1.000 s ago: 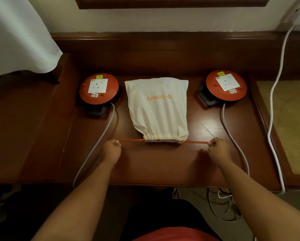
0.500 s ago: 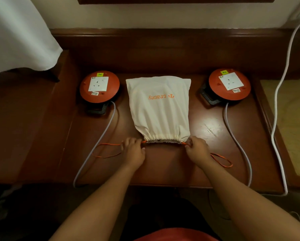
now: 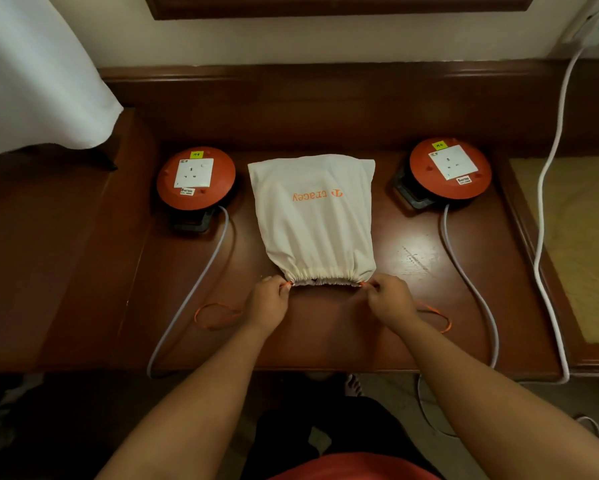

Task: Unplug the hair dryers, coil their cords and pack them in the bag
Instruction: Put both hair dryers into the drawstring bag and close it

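Both hands pinch the thin orange drawstring at the gathered mouth of the cream cloth drawstring bag [image 3: 312, 220], which lies flat on the dark reddish-brown wooden desk [image 3: 326, 337] with its orange lettering facing away. The left hand [image 3: 268, 301] grips the cord at the mouth's left corner, fingers curled on it; the right hand [image 3: 388, 299] grips it at the right corner. Between the two grips the mouth is cinched nearly closed. Outward from each grip a slack loop of the orange drawstring [image 3: 215, 315] lies on the desk. Beyond the left grip stands a round orange cable reel with a white socket [image 3: 196, 178], beyond the right grip a second orange cable reel [image 3: 450, 168]; each one's grey cable [image 3: 201, 282] trails over the near desk edge.
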A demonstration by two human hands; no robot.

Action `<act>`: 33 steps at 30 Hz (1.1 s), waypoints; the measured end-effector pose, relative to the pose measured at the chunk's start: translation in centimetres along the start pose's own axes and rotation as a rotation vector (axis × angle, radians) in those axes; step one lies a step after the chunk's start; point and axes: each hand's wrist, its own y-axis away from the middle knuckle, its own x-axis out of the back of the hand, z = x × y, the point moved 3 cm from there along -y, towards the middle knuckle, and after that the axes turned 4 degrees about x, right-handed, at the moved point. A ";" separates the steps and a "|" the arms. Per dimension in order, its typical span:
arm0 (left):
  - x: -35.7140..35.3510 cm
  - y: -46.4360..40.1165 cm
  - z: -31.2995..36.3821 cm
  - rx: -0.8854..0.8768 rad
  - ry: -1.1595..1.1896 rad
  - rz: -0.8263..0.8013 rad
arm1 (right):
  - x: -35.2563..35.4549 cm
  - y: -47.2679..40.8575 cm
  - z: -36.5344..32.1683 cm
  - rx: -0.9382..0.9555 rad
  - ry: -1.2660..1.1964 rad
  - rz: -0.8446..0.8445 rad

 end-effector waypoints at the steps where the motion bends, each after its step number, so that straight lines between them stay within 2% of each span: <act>1: 0.2 -0.1 0.0 0.000 -0.001 0.007 | 0.3 0.0 -0.2 0.006 -0.001 0.009; 9: 3.6 -0.9 -1.2 -0.094 -0.050 0.044 | 2.9 -0.6 0.6 0.007 0.071 0.004; 14: 5.8 -1.4 -3.8 -0.093 -0.058 0.070 | 4.3 -1.0 3.2 -0.028 0.095 0.040; 18: 5.3 -0.9 -4.1 -0.055 -0.043 0.064 | 4.0 -0.8 3.8 -0.050 0.072 0.042; 23: 3.2 0.5 -5.0 -0.007 -0.048 -0.019 | 2.6 0.1 4.8 -0.123 0.046 -0.057; 27: 1.7 1.2 -4.6 -0.018 -0.186 -0.012 | 1.5 0.6 2.5 -0.044 0.197 -0.063; 33: 0.1 0.7 0.3 -0.107 -0.172 -0.045 | -2.3 0.9 -0.3 0.068 0.153 -0.175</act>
